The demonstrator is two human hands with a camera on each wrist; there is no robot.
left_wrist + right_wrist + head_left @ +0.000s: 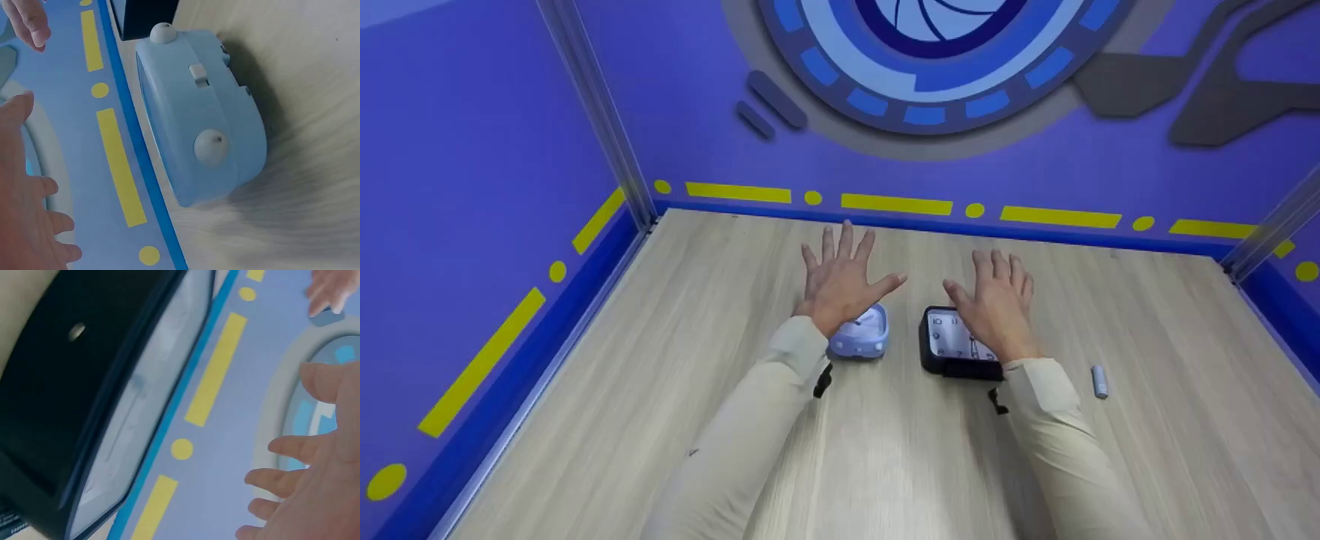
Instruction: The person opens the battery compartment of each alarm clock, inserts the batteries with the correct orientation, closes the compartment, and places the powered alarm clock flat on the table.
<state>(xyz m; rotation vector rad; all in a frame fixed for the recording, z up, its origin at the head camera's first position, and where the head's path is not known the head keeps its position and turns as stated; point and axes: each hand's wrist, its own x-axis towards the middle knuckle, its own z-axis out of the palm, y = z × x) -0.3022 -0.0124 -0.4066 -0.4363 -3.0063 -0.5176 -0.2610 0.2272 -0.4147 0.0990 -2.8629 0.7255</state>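
My left hand [844, 289], fingers spread, is held over a small light-blue alarm clock [861, 346] and hides part of its face. In the left wrist view this clock [197, 112] shows two round white knobs and a small white switch on one side. To the right sits a square black clock [941, 341] with a white numbered dial, face up. Over its right part is my right hand [999, 311], palm down, with its fingers extended and holding nothing. The right wrist view shows the black casing [73, 365] close up, away from the fingers.
A small grey cylinder like a battery [1099, 381] lies on the wooden table [1185, 420] right of my right forearm. Blue panels with yellow markings [896, 204] wall off the back and sides, joined by metal posts [600, 112] at the corners.
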